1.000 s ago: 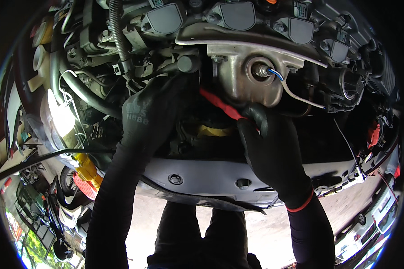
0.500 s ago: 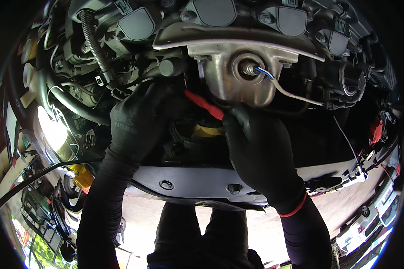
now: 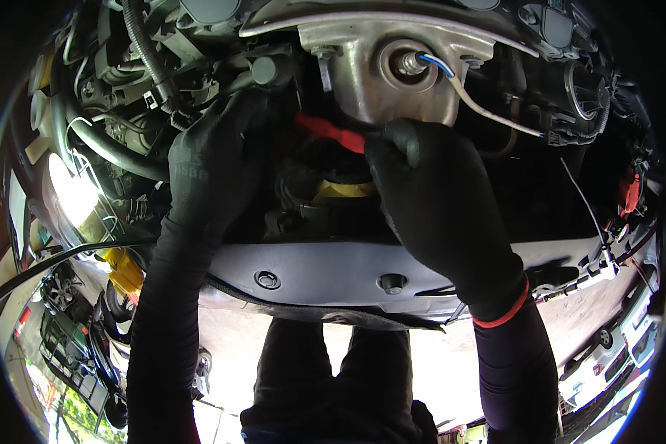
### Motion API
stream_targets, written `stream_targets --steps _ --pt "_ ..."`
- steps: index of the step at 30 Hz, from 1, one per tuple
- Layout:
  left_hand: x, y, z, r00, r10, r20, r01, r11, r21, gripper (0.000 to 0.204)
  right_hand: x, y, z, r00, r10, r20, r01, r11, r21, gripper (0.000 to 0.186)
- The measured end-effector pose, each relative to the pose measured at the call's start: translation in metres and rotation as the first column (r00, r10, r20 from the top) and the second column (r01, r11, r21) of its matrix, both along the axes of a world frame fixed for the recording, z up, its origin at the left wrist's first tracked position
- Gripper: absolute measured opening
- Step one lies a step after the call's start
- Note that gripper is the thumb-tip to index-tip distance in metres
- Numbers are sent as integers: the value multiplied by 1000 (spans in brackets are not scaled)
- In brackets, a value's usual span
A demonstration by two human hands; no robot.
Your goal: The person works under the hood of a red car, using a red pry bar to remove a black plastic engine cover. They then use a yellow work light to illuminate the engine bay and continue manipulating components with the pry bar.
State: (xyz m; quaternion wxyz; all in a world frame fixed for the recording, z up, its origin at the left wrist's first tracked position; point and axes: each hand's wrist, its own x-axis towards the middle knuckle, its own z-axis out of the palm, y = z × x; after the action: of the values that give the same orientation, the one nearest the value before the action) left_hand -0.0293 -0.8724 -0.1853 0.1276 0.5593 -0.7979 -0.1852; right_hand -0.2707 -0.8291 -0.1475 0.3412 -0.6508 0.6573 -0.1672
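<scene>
Both my hands wear black gloves and reach into an open engine bay. My right hand (image 3: 440,200) is closed around the near end of a long red piece (image 3: 333,133), perhaps a tool's handle; its exact kind does not show. The far end of the red piece points left into shadow, toward my left hand (image 3: 218,159). That hand is curled beside a round-ended hose fitting (image 3: 265,70), and its fingertips are lost in the dark. Just above my right hand stands a metal heat shield (image 3: 362,89) with a sensor (image 3: 411,64) in its round opening.
A pale wire (image 3: 488,115) runs from the sensor to a connector on the right. Below my hands lies a yellow part (image 3: 344,190). The grey front panel (image 3: 325,270) crosses before my legs. A bright work lamp (image 3: 74,191) glows at left, above a yellow object (image 3: 122,271).
The engine and both hands sit higher in the picture, as the view has shifted. The red piece lies a little flatter, still in my right hand. My left hand stays by the hose fitting.
</scene>
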Motion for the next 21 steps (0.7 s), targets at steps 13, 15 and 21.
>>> stream_targets --steps 13,15,21 --pt "5 1 -3 996 16 85 -18 1000 19 31 -25 11 -13 835 379 -399 -477 860 -180 28" --pt "5 1 -3 996 21 83 -23 999 23 32 -26 11 -12 796 413 -442 -530 829 -179 34" --pt "5 2 -2 995 18 100 -20 1000 13 35 -28 14 -6 589 456 -667 -669 738 -86 43"
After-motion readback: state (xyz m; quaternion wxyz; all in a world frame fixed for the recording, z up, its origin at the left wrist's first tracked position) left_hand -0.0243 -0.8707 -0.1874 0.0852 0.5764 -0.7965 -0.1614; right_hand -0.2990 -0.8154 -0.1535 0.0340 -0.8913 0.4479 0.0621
